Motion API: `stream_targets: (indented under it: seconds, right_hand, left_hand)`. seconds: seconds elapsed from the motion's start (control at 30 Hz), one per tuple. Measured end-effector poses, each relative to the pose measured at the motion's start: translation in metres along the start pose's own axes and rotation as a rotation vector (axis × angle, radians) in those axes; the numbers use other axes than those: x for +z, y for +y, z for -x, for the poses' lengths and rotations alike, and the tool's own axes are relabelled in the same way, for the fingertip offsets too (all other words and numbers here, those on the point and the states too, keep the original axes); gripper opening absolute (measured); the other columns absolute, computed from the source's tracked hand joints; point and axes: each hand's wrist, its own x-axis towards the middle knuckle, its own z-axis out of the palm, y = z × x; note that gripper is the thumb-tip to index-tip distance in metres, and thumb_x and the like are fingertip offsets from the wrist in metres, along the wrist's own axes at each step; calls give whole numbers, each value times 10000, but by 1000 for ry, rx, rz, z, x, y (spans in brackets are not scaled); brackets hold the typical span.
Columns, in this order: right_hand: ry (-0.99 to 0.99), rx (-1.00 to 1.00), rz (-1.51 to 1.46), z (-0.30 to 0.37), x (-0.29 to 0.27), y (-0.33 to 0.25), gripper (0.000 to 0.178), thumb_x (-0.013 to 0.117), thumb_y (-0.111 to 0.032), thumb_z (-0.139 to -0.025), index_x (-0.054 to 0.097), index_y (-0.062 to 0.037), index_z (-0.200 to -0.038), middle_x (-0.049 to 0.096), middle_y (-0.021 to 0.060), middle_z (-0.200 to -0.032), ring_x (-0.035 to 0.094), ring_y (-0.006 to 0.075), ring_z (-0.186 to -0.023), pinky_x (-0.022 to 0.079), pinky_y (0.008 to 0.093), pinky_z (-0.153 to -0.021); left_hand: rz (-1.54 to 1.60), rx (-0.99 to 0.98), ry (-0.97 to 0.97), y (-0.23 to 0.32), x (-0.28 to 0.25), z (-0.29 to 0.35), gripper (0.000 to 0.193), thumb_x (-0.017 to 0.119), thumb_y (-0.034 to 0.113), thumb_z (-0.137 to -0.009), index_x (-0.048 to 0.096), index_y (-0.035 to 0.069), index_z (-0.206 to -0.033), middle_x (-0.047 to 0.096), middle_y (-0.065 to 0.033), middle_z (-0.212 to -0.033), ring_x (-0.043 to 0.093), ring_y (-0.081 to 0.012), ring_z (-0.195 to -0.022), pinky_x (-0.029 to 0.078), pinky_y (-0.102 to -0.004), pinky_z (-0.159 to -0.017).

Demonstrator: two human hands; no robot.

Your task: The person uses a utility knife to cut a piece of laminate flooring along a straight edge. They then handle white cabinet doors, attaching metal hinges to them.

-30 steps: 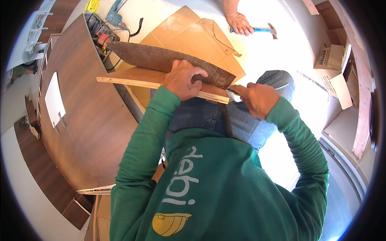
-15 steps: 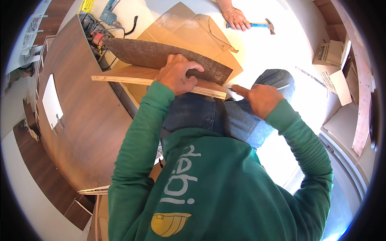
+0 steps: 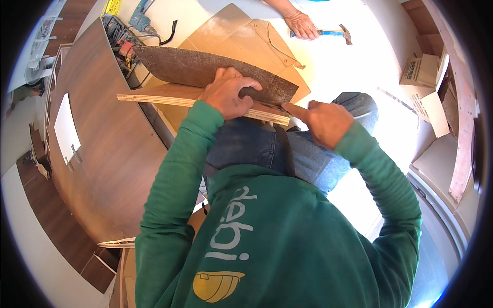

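Note:
A strip of plywood (image 3: 154, 99) with pale layered edges lies across my lap. A thin dark brown sheet (image 3: 179, 60) stands tilted along its far side, touching or nearly touching the board. My left hand (image 3: 228, 95) is closed over both, thumb and fingers pressing sheet and board near their middle. My right hand (image 3: 326, 123) is at the right end, its index finger stretched to the corner where sheet and board meet. Its other fingers are curled; a small dark tip shows at the fingertip, but what they hold is hidden.
Cardboard (image 3: 221, 31) lies on the floor ahead. Another person's hand (image 3: 302, 25) rests on a blue-handled hammer (image 3: 331, 33). A drill (image 3: 139, 20) and a toolbox (image 3: 120, 43) stand at far left, beside a large brown panel (image 3: 102, 154). A carton (image 3: 421, 72) is at right.
My right hand has moved left and slightly up, from just off the board's right end onto the corner by the brown sheet. My left hand keeps its grip.

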Motion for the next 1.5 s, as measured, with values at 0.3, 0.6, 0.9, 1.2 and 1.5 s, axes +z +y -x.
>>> stream_targets:
  seconds: [0.3,0.6,0.9,1.2,1.5]
  right_hand:
    - [-263,112,87,-37,-12,-22,530,597,-98,-1006,611,-207,-1525,748,149,-876,782,357,-871,627,505,-781]
    - [-110,131,213,60,-72,-10,635,630,-30,-905,642,-243,-1503,705,130,-861,726,343,-761,594,472,-683]
    - [-171,33,69,-26,-6,-13,591,584,-75,-990,542,-185,-1568,760,171,-908,782,353,-875,632,474,-772]
    - [-289,208,95,9,-19,-2,699,577,6,-946,541,-243,-1598,727,177,-853,757,366,-824,608,508,-767]
    - [-50,37,-37,39,-45,-7,661,612,22,-914,566,-141,-1553,688,179,-862,727,378,-847,578,487,-746]
  left_hand:
    - [-3,0,-22,1,0,2,459,709,126,-853,792,264,-1283,564,-82,-1112,515,-314,-1128,519,-432,-1034]
    - [-35,-32,-48,2,0,3,508,655,150,-861,799,296,-1326,529,-71,-1136,525,-292,-1127,545,-434,-1007]
    - [-98,26,-28,-2,6,6,519,649,159,-862,791,297,-1341,518,-72,-1121,516,-300,-1113,550,-451,-1002]
    - [-93,0,-42,3,2,5,518,647,167,-869,785,310,-1347,533,-75,-1141,521,-295,-1120,552,-452,-1012]
    - [-78,-10,-63,1,1,2,546,619,166,-855,780,309,-1357,526,-83,-1142,520,-293,-1125,554,-472,-1013]
